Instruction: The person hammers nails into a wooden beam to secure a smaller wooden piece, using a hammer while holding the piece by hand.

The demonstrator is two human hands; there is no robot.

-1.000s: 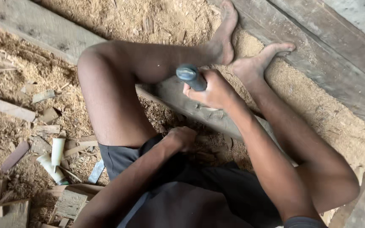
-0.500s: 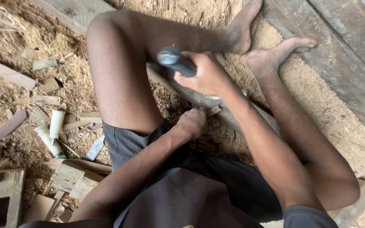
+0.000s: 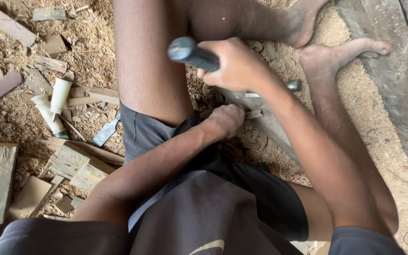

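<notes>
Right hand (image 3: 234, 66) fisted round dark round-ended tool handle (image 3: 192, 53), left hand (image 3: 224, 121) clenched on wood piece (image 3: 253, 114) — pale, splintery.

We find no packages, labels, signs or screens in this view. The only printed mark we can list is a small pale yellow curved emblem (image 3: 207, 247) on the dark grey shirt (image 3: 199, 212), at the bottom edge of the frame, partly cut off.
</notes>
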